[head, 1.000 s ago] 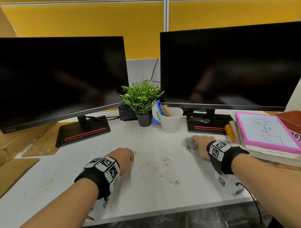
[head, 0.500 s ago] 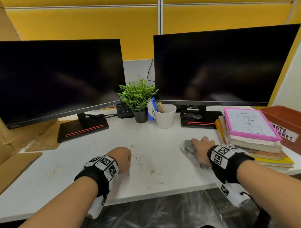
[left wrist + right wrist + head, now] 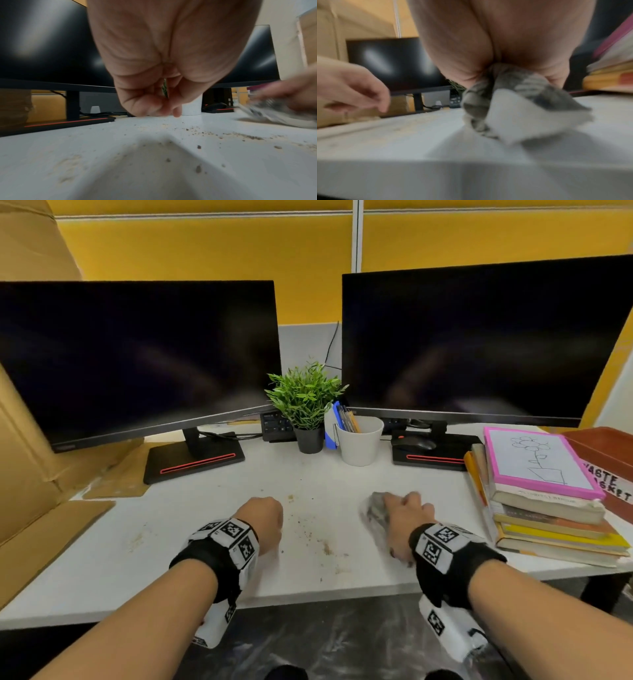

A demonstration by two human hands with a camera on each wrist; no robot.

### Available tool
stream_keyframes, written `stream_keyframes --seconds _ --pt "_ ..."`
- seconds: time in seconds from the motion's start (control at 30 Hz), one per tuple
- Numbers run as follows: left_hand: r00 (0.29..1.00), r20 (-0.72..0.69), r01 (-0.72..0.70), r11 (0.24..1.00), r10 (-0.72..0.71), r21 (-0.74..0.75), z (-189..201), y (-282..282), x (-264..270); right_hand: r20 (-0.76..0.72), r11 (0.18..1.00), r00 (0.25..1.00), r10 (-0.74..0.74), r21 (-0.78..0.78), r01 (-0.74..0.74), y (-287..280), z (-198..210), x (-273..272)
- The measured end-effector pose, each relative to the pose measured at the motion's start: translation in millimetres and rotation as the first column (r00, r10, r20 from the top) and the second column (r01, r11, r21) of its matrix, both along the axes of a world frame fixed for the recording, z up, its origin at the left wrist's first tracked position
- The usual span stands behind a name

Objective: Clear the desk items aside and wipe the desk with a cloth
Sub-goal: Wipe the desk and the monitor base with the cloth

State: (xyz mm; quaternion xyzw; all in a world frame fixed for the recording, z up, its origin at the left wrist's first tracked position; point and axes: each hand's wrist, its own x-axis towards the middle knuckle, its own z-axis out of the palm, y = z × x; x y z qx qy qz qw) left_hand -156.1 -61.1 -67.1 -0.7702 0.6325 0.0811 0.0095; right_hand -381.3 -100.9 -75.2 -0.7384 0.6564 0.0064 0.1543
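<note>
My right hand (image 3: 407,513) lies over a crumpled grey cloth (image 3: 371,510) on the white desk (image 3: 102,563), left of the book stack, and grips it. In the right wrist view the cloth (image 3: 513,108) bunches out from under the palm, blurred by motion. My left hand (image 3: 265,517) rests on the desk with its fingers (image 3: 154,105) loosely curled, holding nothing. Brown crumbs (image 3: 322,544) lie scattered between the two hands and show close up as crumbs (image 3: 199,146) in the left wrist view.
Two dark monitors (image 3: 137,354) (image 3: 479,344) stand at the back. Between them are a potted plant (image 3: 306,402) and a white pen cup (image 3: 359,440). A book stack (image 3: 548,508) and a brown waste basket (image 3: 606,460) sit at the right; cardboard (image 3: 30,474) lines the left.
My right hand has slid the cloth a little to the left, away from the book stack. My left hand has stayed where it was.
</note>
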Motion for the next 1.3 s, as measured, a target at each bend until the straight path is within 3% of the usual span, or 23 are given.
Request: stream_keyframes --seconds 0.1,0.27,0.3,0.37,0.43,0.53,0.63,0.73,0.8,0.87,0.93,1.0,1.07,1.13,1.23,1.3 --pt "0.998 -0.045 -0.039 0.998 0.037 -0.043 0.6 12.5 9.7 -0.123 0.999 0.992 -0.024 0.019 0.027 10.3 -9.2 -7.4" --pt "0.995 -0.064 -0.075 0.996 0.072 -0.044 -3.8 33.0 6.6 -0.012 0.946 0.947 0.322 0.05 -0.321 49.0 -22.8 34.6" --pt "0.996 -0.054 -0.073 0.997 0.071 -0.033 -4.4 36.8 6.1 -0.001 0.939 0.941 0.338 0.061 -0.338 43.7 -19.7 34.6" --pt "0.997 -0.033 -0.077 0.997 0.076 -0.025 -5.5 43.6 9.1 0.041 0.972 0.974 0.224 0.067 -0.226 22.2 -12.5 21.6" --pt "0.995 -0.027 -0.098 0.995 0.098 -0.002 -8.4 51.3 15.4 -0.013 0.995 0.996 0.091 0.037 -0.091 6.4 -7.0 3.7" --pt "0.99 -0.025 -0.134 0.989 0.136 0.063 -13.8 56.9 24.2 -0.132 0.998 0.989 0.069 0.006 -0.069 9.9 -13.8 9.1" --pt "0.987 -0.028 -0.153 0.985 0.155 0.078 -15.0 55.0 30.4 -0.103 0.951 0.945 0.31 0.045 -0.307 30.8 -26.8 46.2" --pt "0.985 -0.043 -0.165 0.985 0.168 0.051 -14.1 48.6 40.0 0.039 0.857 0.868 0.494 0.147 -0.494 16.6 -20.6 64.8" --pt "0.983 -0.066 -0.168 0.986 0.168 0.02 -14.1 44.8 49.0 0.027 0.902 0.91 0.414 0.126 -0.414 -11.9 -6.9 58.7" --pt "0.982 -0.098 -0.162 0.986 0.164 0.032 -15.1 43.2 56.4 -0.099 0.962 0.957 0.272 0.045 -0.268 -35.0 -0.6 42.6" --pt "0.981 -0.119 -0.142 0.987 0.15 0.069 -15.9 42.6 61.2 -0.192 0.964 0.945 0.264 0.033 -0.263 -30.2 -5.4 41.9" --pt "0.985 -0.119 -0.111 0.989 0.122 0.096 -15.0 39.8 65.7 -0.113 0.926 0.919 0.378 0.059 -0.373 -10.1 -15.1 56.7" --pt "0.992 -0.089 -0.081 0.989 0.092 0.124 -11.5 34.1 69.2 0.029 0.839 0.847 0.53 0.128 -0.529 1.9 -16.9 69.5" --pt "0.995 -0.056 -0.071 0.987 0.08 0.147 -6.5 25.4 74.0 0.076 0.768 0.779 0.622 0.136 -0.626 -19.3 -1.9 75.0" --pt "0.996 -0.035 -0.078 0.988 0.083 0.134 0.9 12.0 80.2 0.044 0.92 0.919 0.392 -0.01 -0.392 -77.7 19.3 67.8" --pt "0.996 -0.022 -0.077 0.988 0.081 0.132 3.0 2.7 82.3 -0.1 0.952 0.951 0.294 -0.063 -0.301 -99.5 17.2 63.1"
